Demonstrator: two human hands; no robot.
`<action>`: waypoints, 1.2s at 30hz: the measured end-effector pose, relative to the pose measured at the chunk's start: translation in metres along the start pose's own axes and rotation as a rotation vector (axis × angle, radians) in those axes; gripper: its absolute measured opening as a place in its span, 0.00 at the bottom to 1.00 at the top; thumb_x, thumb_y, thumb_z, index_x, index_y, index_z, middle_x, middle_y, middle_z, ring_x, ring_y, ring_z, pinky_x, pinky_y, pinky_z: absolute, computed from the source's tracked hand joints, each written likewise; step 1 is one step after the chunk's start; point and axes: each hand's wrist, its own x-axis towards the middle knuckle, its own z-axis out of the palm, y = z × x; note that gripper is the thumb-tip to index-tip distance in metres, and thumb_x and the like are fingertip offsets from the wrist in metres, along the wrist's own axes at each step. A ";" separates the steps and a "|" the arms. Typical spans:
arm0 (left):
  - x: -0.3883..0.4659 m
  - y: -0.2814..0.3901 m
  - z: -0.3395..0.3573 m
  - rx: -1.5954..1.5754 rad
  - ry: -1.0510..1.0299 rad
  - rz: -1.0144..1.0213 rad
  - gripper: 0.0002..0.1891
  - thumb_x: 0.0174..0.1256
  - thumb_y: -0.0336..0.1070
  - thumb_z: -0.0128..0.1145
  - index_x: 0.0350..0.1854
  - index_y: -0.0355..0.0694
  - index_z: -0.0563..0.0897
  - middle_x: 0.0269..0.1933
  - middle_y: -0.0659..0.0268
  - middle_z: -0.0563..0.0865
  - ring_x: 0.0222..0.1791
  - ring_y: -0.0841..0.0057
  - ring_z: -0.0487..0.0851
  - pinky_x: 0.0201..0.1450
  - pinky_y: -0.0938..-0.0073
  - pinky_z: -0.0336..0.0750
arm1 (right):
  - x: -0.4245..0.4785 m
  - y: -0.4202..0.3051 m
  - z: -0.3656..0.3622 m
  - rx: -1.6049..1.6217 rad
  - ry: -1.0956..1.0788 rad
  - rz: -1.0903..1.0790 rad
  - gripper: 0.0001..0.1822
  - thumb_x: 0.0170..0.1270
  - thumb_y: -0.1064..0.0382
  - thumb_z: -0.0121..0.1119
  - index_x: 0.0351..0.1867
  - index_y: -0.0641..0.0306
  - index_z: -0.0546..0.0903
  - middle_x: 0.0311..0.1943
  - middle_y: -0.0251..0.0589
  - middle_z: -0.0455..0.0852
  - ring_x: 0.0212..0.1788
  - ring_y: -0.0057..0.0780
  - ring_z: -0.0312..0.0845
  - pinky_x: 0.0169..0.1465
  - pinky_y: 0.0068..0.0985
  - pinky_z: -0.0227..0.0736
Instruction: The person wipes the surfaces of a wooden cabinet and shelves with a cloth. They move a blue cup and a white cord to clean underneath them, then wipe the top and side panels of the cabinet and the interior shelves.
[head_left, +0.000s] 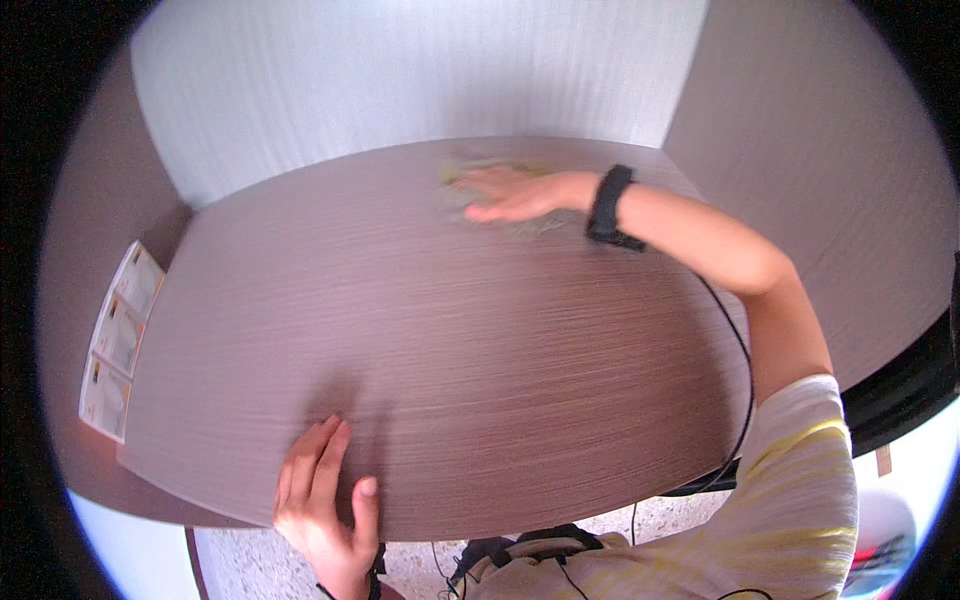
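Note:
A wood-grain desk top (420, 322) fills the middle of the view. Near its back edge, my right hand (510, 193) lies flat on a greyish-green and yellow cloth (544, 223), pressing it against the surface; hand and cloth are blurred. A black band (611, 210) is around my right wrist. At the front edge, left of centre, my left hand (319, 480) is over the desk with fingers extended and thumb apart, holding nothing. Whether its fingertips touch the surface I cannot tell. Part of a black band shows at my left wrist.
A pale panel (420, 75) rises behind the desk, with wood-grain side panels at left and right (810, 172). A white three-section plate or packet strip (116, 341) stands along the left side. A black cable (742, 337) runs down beside my right arm. Speckled floor shows below the front edge.

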 end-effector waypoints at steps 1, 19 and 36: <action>0.001 0.002 0.001 -0.017 -0.007 -0.021 0.26 0.67 0.51 0.52 0.51 0.30 0.84 0.52 0.49 0.84 0.54 0.52 0.82 0.59 0.59 0.73 | -0.005 -0.010 -0.001 -0.026 0.014 -0.067 0.50 0.64 0.21 0.33 0.78 0.51 0.45 0.78 0.50 0.38 0.80 0.47 0.26 0.77 0.54 0.32; 0.004 0.016 -0.006 0.026 -0.063 -0.154 0.23 0.63 0.45 0.55 0.52 0.30 0.83 0.54 0.49 0.83 0.56 0.54 0.80 0.61 0.60 0.70 | -0.102 0.244 -0.052 0.027 -0.002 0.811 0.61 0.54 0.12 0.28 0.78 0.58 0.41 0.78 0.49 0.37 0.80 0.43 0.26 0.78 0.49 0.30; 0.080 0.010 0.032 0.101 -0.082 -0.021 0.22 0.67 0.50 0.51 0.54 0.41 0.85 0.60 0.57 0.82 0.61 0.54 0.79 0.63 0.55 0.71 | -0.118 0.208 -0.082 -0.109 -0.133 0.845 0.62 0.48 0.09 0.27 0.78 0.47 0.39 0.79 0.47 0.36 0.80 0.45 0.30 0.77 0.53 0.30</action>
